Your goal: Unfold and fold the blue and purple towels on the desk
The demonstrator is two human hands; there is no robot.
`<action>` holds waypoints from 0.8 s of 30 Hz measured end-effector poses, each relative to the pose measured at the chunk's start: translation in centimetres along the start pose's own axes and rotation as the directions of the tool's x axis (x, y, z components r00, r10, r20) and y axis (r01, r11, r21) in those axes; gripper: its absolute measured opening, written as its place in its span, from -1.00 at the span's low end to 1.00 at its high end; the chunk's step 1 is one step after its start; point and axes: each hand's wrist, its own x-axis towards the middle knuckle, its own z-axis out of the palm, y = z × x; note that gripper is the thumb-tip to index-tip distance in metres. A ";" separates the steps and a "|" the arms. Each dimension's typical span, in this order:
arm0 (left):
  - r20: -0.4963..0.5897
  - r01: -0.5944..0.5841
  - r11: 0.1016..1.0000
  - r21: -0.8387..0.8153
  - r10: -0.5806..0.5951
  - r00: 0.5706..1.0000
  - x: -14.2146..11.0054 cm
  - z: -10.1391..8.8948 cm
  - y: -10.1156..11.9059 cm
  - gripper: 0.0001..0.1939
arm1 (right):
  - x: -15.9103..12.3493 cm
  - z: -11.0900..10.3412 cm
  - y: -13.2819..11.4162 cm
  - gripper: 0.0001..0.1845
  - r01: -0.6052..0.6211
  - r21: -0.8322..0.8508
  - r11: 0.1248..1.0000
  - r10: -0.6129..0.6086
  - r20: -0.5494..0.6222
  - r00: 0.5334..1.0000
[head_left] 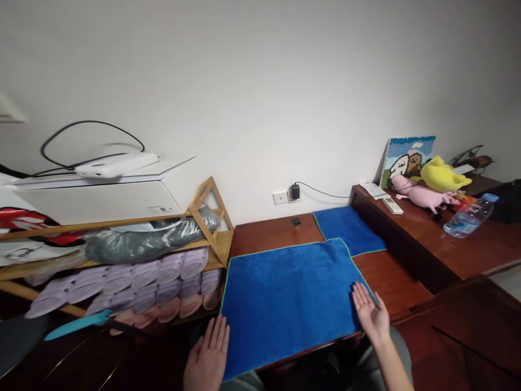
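Note:
A blue towel with a green edge (291, 296) lies spread flat on the brown wooden table (272, 233). My left hand (209, 355) rests at its near left corner, fingers stretched out flat and together. My right hand (371, 312) lies on its near right corner, palm turned up and fingers straight. Neither hand holds anything. A second blue towel (349, 229) lies flat behind the first, toward the wall.
A wooden rack (203, 217) on the left holds rows of rolled lilac and pink cloths (134, 285). A raised shelf at right carries plush toys (431, 184), a remote (393, 205) and a water bottle (468, 217). A charger (295, 191) sits in the wall socket.

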 end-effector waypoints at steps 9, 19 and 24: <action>0.201 0.266 0.908 -0.324 -0.209 0.957 9.6 24.6 1.5 -0.34 | 4.3 17.2 12.7 -0.52 -0.267 -0.160 0.950 0.303 0.287 0.909; -0.269 0.158 0.947 -0.279 -0.235 0.934 14.6 15.7 9.4 -0.65 | 14.4 15.2 5.0 -0.44 0.089 -0.613 0.785 0.087 0.251 0.964; -0.350 0.053 0.999 -0.013 -0.054 0.935 13.9 16.3 10.8 -0.82 | 18.9 14.8 -2.4 -0.49 0.303 -0.800 0.517 -0.102 0.294 0.950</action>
